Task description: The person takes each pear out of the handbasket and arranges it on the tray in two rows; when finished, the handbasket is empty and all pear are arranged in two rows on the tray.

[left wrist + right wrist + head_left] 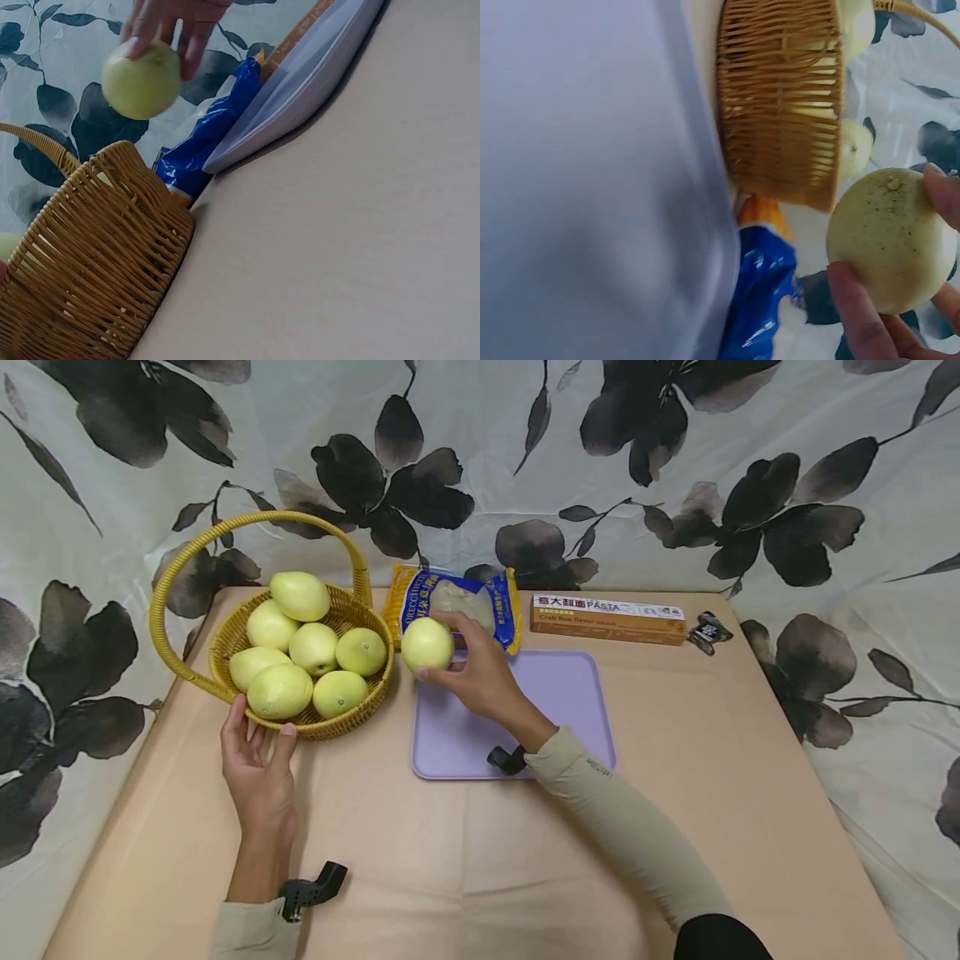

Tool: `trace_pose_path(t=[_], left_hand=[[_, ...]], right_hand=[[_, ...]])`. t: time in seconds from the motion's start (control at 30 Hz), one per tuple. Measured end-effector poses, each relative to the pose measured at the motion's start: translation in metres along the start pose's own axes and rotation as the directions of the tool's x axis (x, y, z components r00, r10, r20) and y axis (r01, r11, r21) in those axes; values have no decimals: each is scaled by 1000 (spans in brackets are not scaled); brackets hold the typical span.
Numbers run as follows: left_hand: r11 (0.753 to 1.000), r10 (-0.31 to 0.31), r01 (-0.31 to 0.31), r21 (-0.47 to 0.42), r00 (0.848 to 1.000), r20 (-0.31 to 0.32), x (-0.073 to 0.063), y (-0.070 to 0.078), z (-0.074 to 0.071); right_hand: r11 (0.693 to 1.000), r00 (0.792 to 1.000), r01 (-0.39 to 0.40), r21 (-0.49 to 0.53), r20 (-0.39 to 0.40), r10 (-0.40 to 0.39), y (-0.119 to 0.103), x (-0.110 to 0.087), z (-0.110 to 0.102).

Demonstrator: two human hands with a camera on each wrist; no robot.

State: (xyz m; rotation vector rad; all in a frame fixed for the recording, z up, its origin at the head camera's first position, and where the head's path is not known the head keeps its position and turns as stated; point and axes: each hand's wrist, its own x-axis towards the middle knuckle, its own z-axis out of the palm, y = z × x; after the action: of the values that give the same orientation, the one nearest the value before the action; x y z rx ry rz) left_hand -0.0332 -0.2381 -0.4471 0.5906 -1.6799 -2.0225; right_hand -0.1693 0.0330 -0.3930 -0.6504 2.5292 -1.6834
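Basket [105,240] of pale yellow-green fruits [313,648] stands on the surface [420,877], its raised wall presumably keeping the round pile from rolling. Left grip [258,768], fingers spread, touches its near side, likely to steady it. Right grip [483,672] pinches one fruit [426,645] from the sides between thumb and fingers; such a hold suits a round body. Held fruit lies between the fingertips, off the surface, apart from the basket, near the far left corner of the lilac tray [465,747].
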Motion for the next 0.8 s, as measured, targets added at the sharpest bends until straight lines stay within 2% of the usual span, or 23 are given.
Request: trace_pose_path(t=[0.2,0.33,0.6,0.8], left_hand=[[1000,4,-4,-5,1000,1,0,-1,-2],[1000,0,0,1,1000,2,0,-1,-2],[1000,-9,9,8,1000,-1,-1,0,-2],[1000,2,-2,10,1000,0,-1,0,-1]], right_hand=[[989,996,-78,-123,35,82,15,-3,-1],[981,991,-114,-154,56,124,25,-3,3],[975,994,-96,-198,35,105,37,1,12],[971,993,-112,-211,-2,114,40,1,15]])
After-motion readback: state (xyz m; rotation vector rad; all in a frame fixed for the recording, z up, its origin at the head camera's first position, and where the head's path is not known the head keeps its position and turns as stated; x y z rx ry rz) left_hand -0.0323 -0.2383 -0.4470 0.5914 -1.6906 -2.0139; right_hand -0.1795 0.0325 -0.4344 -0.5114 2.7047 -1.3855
